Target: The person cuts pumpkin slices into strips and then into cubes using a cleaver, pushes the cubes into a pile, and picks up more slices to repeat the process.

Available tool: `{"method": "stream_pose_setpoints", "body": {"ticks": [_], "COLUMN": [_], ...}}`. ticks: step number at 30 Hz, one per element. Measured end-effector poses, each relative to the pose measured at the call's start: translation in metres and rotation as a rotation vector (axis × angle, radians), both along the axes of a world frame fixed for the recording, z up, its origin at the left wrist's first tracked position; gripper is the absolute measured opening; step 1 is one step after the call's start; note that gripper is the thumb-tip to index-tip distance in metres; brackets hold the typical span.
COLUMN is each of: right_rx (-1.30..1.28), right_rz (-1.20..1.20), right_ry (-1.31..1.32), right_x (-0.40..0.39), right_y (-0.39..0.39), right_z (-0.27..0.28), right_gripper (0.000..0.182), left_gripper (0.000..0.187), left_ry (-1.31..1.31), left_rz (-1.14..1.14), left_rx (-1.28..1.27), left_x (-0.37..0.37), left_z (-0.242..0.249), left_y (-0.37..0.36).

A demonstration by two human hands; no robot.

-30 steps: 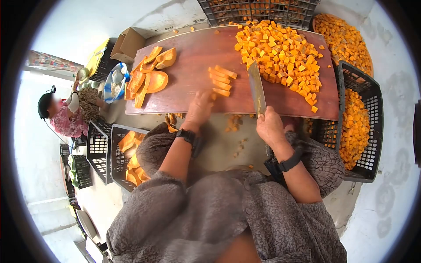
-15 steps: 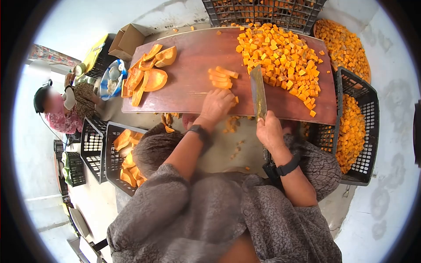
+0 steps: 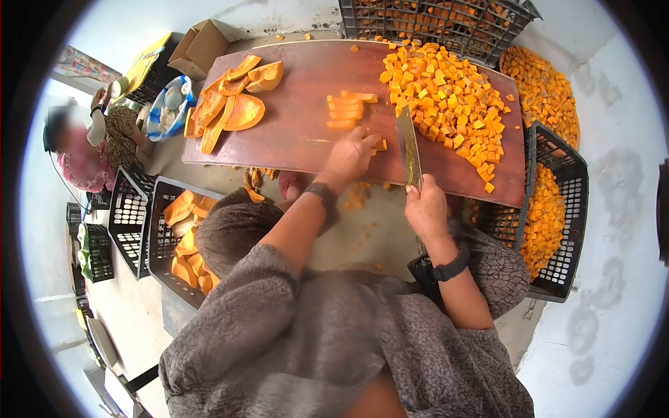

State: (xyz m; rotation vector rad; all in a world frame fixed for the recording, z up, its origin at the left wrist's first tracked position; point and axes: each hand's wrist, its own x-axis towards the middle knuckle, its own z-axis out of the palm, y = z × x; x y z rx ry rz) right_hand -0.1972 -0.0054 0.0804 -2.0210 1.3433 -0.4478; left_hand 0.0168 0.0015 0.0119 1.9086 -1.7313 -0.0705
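Note:
My right hand (image 3: 426,209) grips the handle of a broad knife (image 3: 409,150), whose blade points away from me over the red-brown board (image 3: 293,90). Left of the blade, my left hand (image 3: 352,155) is closed at the near part of the board, its fingertips on a pumpkin piece (image 3: 380,145) that is mostly hidden by the fingers. Just beyond that hand lie several cut pumpkin strips (image 3: 345,110). A large heap of pumpkin cubes (image 3: 446,90) covers the board's right side. Several big pumpkin wedges (image 3: 244,111) rest at its left end.
On the right stands a black crate (image 3: 582,181) of cubes, with a round heaped container (image 3: 547,83) behind it. Another crate (image 3: 439,28) is beyond the board. A crate of wedges (image 3: 157,244) sits at left. Farther left another person (image 3: 83,157) sits near a cardboard box (image 3: 200,49).
The whole view has tilted and shifted slightly. My left hand has moved a little away from the strips, still at the small piece. The knife stays in my right hand, blade beside the heap.

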Motion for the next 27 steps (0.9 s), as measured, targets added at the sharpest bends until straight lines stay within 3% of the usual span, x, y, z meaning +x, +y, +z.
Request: {"method": "stream_pose_setpoints", "body": {"ticks": [5,15,24,27], "right_rx": [0.05,-0.034,-0.038,-0.028], "right_rz": [-0.006,0.111,0.16,0.187], "right_ry": [0.089,0.172,0.225,0.25], "right_x": [-0.003,0.01,0.014,0.016], "right_y": [-0.002,0.007,0.009,0.011], "right_z": [0.011,0.03,0.037,0.042], "right_gripper": [0.022,0.026,0.027,0.026], "left_gripper": [0.022,0.013,0.027,0.013], "left_ry": [0.242,0.321,0.353,0.363], "left_rz": [0.067,0.141,0.084,0.097], "left_rx": [-0.049,-0.018,-0.055,-0.008], "left_x": [-0.013,-0.017,-0.013,-0.011], "left_z": [0.003,-0.004,-0.004,-0.006], "left_y": [0.012,0.009,0.009,0.008]}}
